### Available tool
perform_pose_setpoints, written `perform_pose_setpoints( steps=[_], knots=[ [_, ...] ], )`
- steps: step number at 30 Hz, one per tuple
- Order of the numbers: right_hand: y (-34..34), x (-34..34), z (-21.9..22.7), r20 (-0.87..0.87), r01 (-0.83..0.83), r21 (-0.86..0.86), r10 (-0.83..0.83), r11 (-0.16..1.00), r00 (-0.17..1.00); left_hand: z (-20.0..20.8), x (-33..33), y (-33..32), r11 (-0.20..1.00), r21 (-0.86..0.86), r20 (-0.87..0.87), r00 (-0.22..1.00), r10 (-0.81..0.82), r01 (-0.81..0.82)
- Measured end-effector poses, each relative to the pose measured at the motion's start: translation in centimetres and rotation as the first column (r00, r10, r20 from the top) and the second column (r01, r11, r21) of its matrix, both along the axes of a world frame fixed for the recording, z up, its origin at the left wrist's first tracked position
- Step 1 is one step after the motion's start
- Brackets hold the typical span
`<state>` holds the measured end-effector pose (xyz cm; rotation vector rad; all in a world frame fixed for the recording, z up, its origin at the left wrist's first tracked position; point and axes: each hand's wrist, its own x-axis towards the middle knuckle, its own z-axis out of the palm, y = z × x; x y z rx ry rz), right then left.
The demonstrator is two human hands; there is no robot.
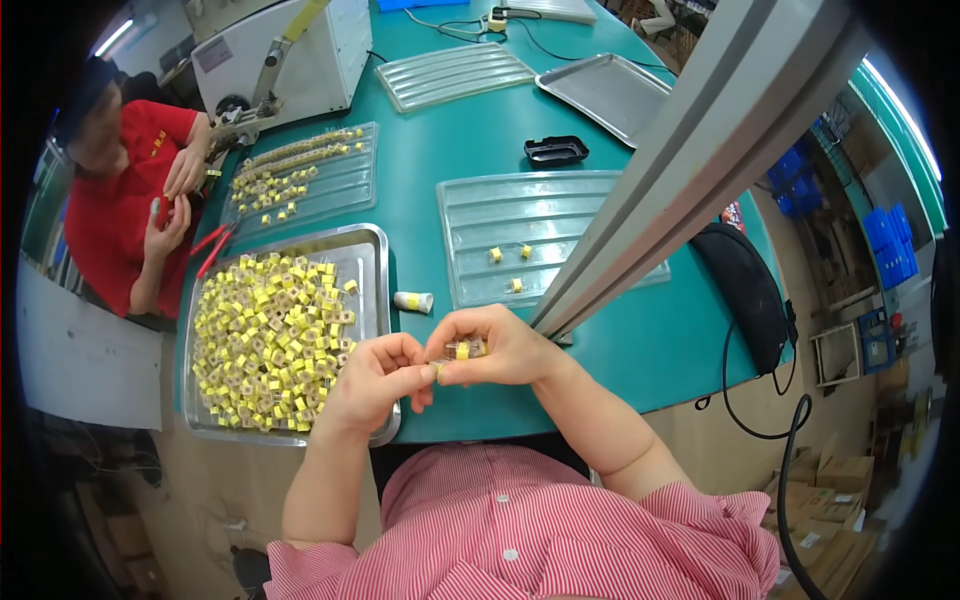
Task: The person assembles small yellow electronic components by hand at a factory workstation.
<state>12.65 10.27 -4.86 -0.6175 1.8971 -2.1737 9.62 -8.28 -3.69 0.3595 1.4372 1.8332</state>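
Note:
Both of my hands meet above the table's near edge. My right hand (492,347) is closed around several small yellow-wrapped coils (463,350), some with thin wire leads showing. Thumb and fingertips of my left hand (378,378) pinch at a coil right beside it, mostly hidden by the fingers. To the left, a metal tray (376,270) holds a large heap of similar yellow coils (265,345). Beyond my hands, a clear ribbed plastic tray (470,215) carries a few loose coils (515,285). A white and yellow roll-like piece (413,301) lies just past my left hand.
At the left, a person in red (130,190) works with both hands by a white machine (285,60). Red-handled pliers (212,248) lie near another ribbed tray (350,190) of coils. A metal post (690,150) rises at right, near a black case (745,290). A black box (556,150) stands farther back.

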Motion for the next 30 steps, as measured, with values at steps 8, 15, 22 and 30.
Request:
perform_pose_setpoints(
  steps=[8, 15, 22, 30],
  knots=[
    [-0.2, 0.0, -0.4, 0.278, 0.014, -0.277, 0.066, 0.961, 0.958, 0.2, 2.4, 1.1, 0.895, 0.104, -0.862, 0.410, 0.299, -0.434],
    [-0.2, 0.0, -0.2, 0.258, -0.011, -0.264, 0.081, 0.965, 0.963, 0.5, 2.3, 1.6, 0.883, 0.210, -0.956, 0.102, 0.276, -0.420],
    [-0.3, -0.1, -0.3, 0.227, -0.009, -0.229, 0.062, 0.973, 0.972, 0.5, 2.2, 1.5, 0.885, 0.199, -0.961, 0.096, 0.261, -0.421],
    [-0.1, -0.1, 0.1, 0.187, -0.014, -0.142, 0.041, 0.990, 0.982, 0.8, 2.1, 1.1, 0.904, 0.111, -0.952, 0.218, 0.217, -0.412]
  ],
)
